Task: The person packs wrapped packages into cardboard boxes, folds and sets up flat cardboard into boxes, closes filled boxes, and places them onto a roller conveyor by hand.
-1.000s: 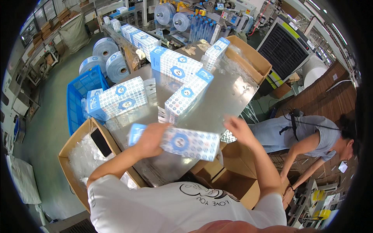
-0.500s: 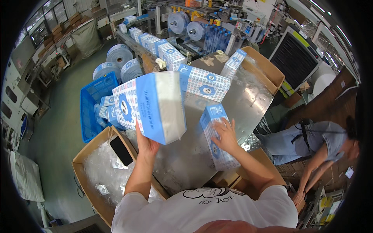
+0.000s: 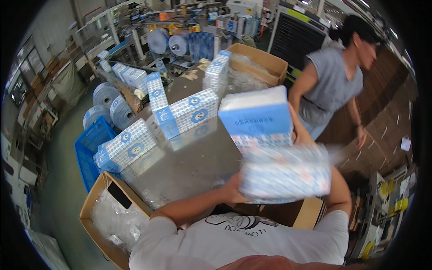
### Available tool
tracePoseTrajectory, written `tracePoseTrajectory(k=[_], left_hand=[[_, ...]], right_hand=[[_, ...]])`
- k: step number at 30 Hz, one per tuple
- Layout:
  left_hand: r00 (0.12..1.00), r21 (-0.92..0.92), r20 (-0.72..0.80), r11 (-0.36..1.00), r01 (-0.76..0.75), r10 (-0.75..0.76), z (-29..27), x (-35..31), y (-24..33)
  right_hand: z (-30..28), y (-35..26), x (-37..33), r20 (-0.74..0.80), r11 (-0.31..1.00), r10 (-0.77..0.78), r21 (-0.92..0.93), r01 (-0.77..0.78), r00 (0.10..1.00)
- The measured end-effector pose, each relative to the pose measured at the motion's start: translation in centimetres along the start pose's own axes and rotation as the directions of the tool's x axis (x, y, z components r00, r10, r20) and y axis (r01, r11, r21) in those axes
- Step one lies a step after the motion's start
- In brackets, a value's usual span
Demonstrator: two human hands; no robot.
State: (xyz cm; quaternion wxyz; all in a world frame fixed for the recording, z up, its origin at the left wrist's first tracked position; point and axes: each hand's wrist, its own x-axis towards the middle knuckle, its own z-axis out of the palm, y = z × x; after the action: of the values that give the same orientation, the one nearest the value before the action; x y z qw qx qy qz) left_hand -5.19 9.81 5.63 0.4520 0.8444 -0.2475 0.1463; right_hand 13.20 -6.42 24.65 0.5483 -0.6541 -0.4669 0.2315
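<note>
My left hand (image 3: pixel 233 191) grips the left end of a patterned tissue pack (image 3: pixel 285 177), which is smeared by motion. Just behind it, my right hand (image 3: pixel 296 127) is closed around the right end of another tissue pack (image 3: pixel 254 118) with a blue side and a white top. Both packs are held at the table's right front, above an open carton (image 3: pixel 308 213). Whether the two packs touch is unclear. More tissue packs lie on the metal table: one at the left (image 3: pixel 127 145), one in the middle (image 3: pixel 191 113) and one standing farther back (image 3: pixel 218 71).
A carton of clear plastic film (image 3: pixel 118 220) with a black phone (image 3: pixel 119 195) stands front left, near a blue crate (image 3: pixel 91 148). Film rolls (image 3: pixel 108 100) stand beyond. Another carton (image 3: pixel 261 58) sits at the back. A co-worker (image 3: pixel 335 85) stands close on the right.
Both hands have swung right with a tissue pack each; the right hand's pack has left the table. My view has turned right. The co-worker, bent over before, now stands upright.
</note>
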Motion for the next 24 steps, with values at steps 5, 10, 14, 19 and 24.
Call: tracePoseTrajectory(k=[5, 10, 14, 19, 24], left_hand=[[0.682, 0.218, 0.730, 0.960, -0.174, -0.042, 8.0, 4.0, 0.3], [0.473, 0.194, 0.877, 0.964, -0.183, -0.087, 17.5, -2.3, -5.9], [0.072, 0.238, 0.968, 0.969, 0.064, -0.242, 15.5, 0.9, -6.9], [0.905, 0.132, 0.086, 0.905, 0.404, -0.417, -0.7, 6.5, -9.3], [0.679, 0.636, -0.728, 0.280, 0.720, -0.095, -27.3, 0.3, -21.0]], right_hand=[[-3.4, 0.6, -9.5, 0.120, 0.823, -0.055, -0.557, 0.114, 0.991], [2.6, 18.3, -20.4, 0.080, 0.726, 0.307, -0.663, -0.180, 0.948], [10.1, 29.9, -21.3, 0.111, 0.719, 0.537, -0.578, -0.385, 0.836], [13.6, 36.4, -18.4, 0.191, 0.569, 0.676, -0.749, -0.339, 0.712], [9.8, 23.6, -0.2, 0.570, 0.909, 0.337, -0.404, -0.101, 0.750]])
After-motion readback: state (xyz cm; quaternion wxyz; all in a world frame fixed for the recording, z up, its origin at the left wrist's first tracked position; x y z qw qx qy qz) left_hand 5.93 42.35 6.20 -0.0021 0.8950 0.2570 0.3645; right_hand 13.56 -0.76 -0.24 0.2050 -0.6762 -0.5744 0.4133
